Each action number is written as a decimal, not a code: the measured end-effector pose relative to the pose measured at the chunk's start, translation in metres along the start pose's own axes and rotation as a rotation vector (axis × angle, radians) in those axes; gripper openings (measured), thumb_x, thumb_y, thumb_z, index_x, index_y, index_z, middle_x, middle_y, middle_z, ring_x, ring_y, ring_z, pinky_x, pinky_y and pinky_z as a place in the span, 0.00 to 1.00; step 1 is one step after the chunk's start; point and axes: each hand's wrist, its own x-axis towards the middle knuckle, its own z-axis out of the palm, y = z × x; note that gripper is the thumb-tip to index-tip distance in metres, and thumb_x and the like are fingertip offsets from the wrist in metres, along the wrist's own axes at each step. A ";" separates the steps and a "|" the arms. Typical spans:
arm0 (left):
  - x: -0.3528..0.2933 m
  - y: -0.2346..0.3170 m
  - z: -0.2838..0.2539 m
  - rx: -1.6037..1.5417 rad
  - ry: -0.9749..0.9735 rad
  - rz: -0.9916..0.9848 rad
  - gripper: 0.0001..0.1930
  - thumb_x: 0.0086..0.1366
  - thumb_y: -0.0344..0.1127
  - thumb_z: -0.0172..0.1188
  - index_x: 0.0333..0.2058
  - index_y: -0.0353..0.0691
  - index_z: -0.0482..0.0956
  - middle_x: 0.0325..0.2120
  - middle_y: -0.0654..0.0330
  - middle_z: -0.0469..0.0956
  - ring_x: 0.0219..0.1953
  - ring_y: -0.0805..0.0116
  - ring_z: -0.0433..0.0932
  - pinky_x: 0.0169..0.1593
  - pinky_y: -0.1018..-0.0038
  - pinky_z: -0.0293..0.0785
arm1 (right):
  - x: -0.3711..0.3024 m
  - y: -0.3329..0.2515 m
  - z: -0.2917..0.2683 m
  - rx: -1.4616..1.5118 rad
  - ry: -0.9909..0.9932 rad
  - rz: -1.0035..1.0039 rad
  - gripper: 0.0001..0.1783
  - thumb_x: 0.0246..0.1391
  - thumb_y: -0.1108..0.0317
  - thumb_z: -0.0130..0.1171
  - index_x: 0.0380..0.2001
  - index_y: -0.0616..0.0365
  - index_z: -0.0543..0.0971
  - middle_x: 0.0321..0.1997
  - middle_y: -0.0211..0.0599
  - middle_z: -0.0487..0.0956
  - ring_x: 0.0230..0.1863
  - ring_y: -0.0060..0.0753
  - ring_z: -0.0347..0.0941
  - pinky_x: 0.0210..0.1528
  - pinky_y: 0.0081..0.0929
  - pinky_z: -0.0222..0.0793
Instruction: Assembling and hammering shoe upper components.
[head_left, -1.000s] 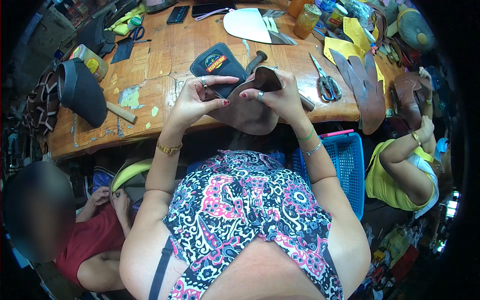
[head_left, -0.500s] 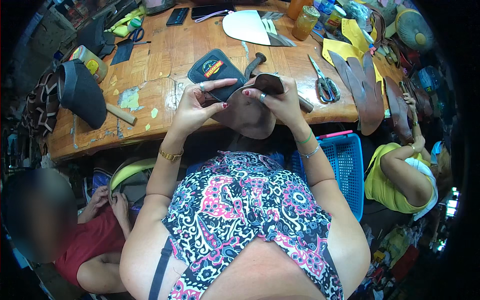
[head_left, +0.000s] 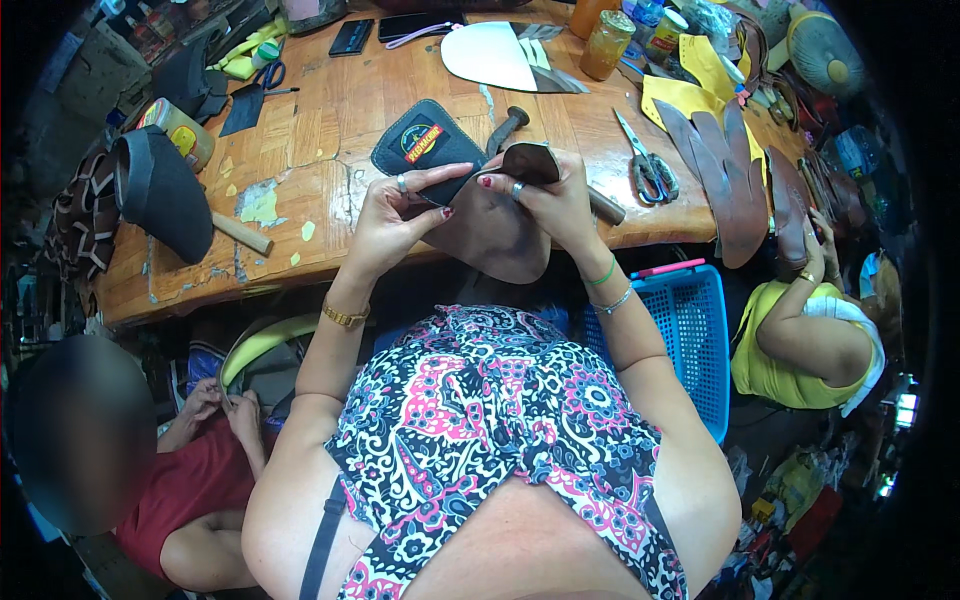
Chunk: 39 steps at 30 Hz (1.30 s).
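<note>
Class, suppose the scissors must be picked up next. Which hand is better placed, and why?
Probably the right hand: the scissors lie to its right, nearer to it than to the left hand. But it grips the brown piece, so would need to let go first.

Our left forearm (head_left: 345,310) and right forearm (head_left: 628,315) slant inward toward the frame's upper middle. There our left hand (head_left: 393,212) points thumb and index finger rightward, tips apart; just beside it, our right hand (head_left: 552,203) grips, thumb pointing left, other fingers mostly hidden.
</note>
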 end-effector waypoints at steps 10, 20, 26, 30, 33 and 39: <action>0.001 -0.014 0.027 0.034 0.238 0.191 0.18 0.62 0.18 0.66 0.51 0.32 0.84 0.47 0.58 0.85 0.47 0.77 0.81 0.52 0.80 0.78 | -0.004 0.001 0.012 -0.060 0.118 -0.059 0.07 0.48 0.76 0.73 0.33 0.63 0.87 0.30 0.38 0.86 0.33 0.23 0.82 0.38 0.23 0.76; -0.001 -0.016 0.035 -0.036 0.417 0.206 0.13 0.61 0.18 0.68 0.46 0.32 0.86 0.42 0.60 0.86 0.40 0.79 0.83 0.46 0.83 0.79 | -0.005 -0.005 0.009 0.035 0.203 -0.141 0.23 0.49 0.79 0.73 0.50 0.62 0.81 0.32 0.32 0.85 0.34 0.19 0.79 0.39 0.18 0.74; -0.008 -0.007 0.034 0.052 0.428 0.276 0.12 0.60 0.18 0.69 0.44 0.33 0.87 0.40 0.60 0.87 0.39 0.79 0.83 0.44 0.82 0.79 | -0.019 -0.011 0.003 0.300 0.153 0.037 0.15 0.49 0.80 0.74 0.40 0.63 0.82 0.35 0.31 0.86 0.37 0.18 0.81 0.41 0.18 0.77; -0.009 -0.002 0.035 0.062 0.415 0.346 0.11 0.59 0.19 0.69 0.42 0.33 0.87 0.39 0.58 0.87 0.40 0.76 0.83 0.46 0.81 0.79 | -0.030 -0.005 0.002 0.542 0.136 0.170 0.14 0.47 0.79 0.76 0.36 0.61 0.81 0.36 0.32 0.86 0.37 0.20 0.82 0.41 0.19 0.79; -0.009 -0.001 0.031 0.076 0.389 0.305 0.12 0.58 0.18 0.70 0.42 0.33 0.88 0.39 0.57 0.87 0.41 0.75 0.84 0.47 0.79 0.79 | -0.032 -0.001 0.001 0.534 0.134 0.197 0.14 0.47 0.79 0.76 0.36 0.61 0.81 0.36 0.31 0.86 0.37 0.20 0.82 0.41 0.19 0.79; -0.006 0.004 0.027 0.033 0.322 0.314 0.12 0.58 0.18 0.70 0.42 0.32 0.87 0.40 0.56 0.87 0.41 0.75 0.84 0.47 0.79 0.79 | -0.021 -0.008 -0.002 0.539 0.095 0.152 0.16 0.49 0.78 0.75 0.41 0.62 0.84 0.39 0.34 0.87 0.39 0.21 0.82 0.44 0.22 0.79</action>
